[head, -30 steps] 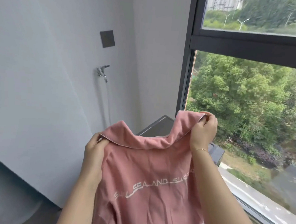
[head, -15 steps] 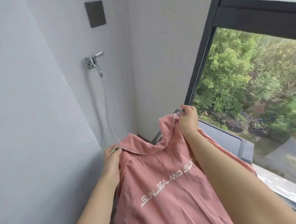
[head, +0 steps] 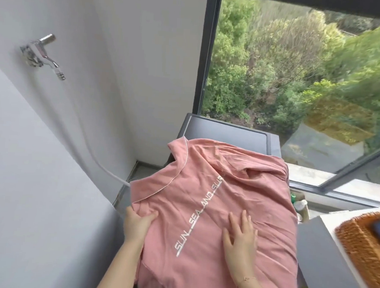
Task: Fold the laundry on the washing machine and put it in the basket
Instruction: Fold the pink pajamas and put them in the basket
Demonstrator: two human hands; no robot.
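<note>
Currently, head view: pink shirt point(head: 214, 203) lies spread, back side up, over the grey washing machine point(head: 227, 135), white lettering running diagonally. Left hand point(head: 136, 224) grips the shirt's left edge below the collar, thumb on top, fingers curled under the fabric. Right hand point(head: 241, 236) rests flat on the shirt, fingers straight and spread. Wicker basket point(head: 360, 250) stands at right on a white surface, well apart from the shirt.
</note>
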